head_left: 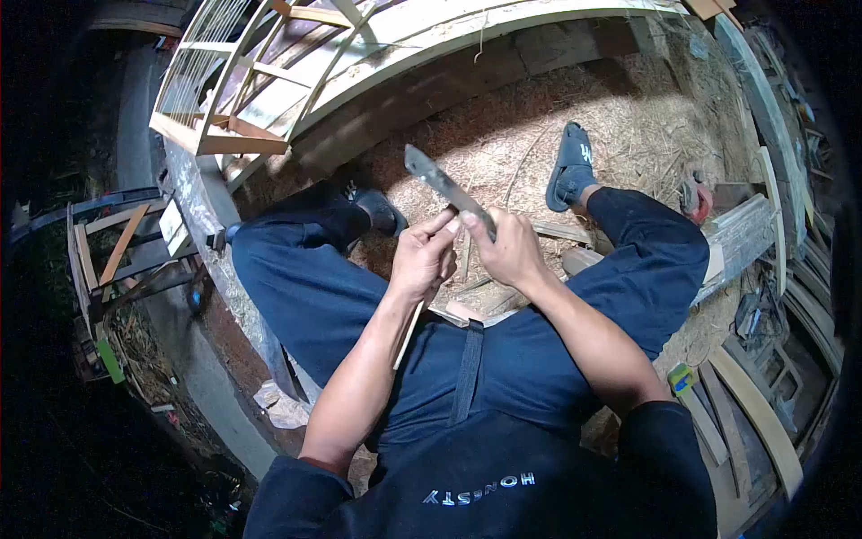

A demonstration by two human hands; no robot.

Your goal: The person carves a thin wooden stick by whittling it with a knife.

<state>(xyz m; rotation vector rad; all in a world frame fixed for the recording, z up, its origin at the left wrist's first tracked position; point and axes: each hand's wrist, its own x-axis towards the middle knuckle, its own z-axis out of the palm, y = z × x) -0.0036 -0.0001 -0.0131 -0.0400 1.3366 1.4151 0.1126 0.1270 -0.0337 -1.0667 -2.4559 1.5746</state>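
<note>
I sit with my knees apart and both hands in front of me, close together above my lap. My left hand [420, 260] is curled closed around a thin strip of wood [409, 337], whose pale lower length slants down from under my palm toward my trousers [314, 260]; how its other end lies among my fingers I cannot tell. My right hand [512, 247] is wrapped around the near end of a knife [438, 182], so the grip itself is hidden. The blade, dark and patchy, slants up and away to the left, over the gap between my feet, passing just beyond the fingers of my left hand. My right thumb lies along the near part of the knife, beside my left fingertips; whether the edge touches the strip I cannot make out. Below my hands, between my thighs, some pale pieces of wood [489, 296] lie low down. My feet are in dark sandals [567, 171] on a floor [489, 166] strewn with shavings. Ahead of me a long, pale counter [422, 40] runs across, with a wooden frame [244, 144] strung with thin rods at its left end. To my right, near the low plank, is a red and grey tool [696, 198], and nearer me lie long slats [759, 418] beside a green and blue thing [680, 377].
</note>
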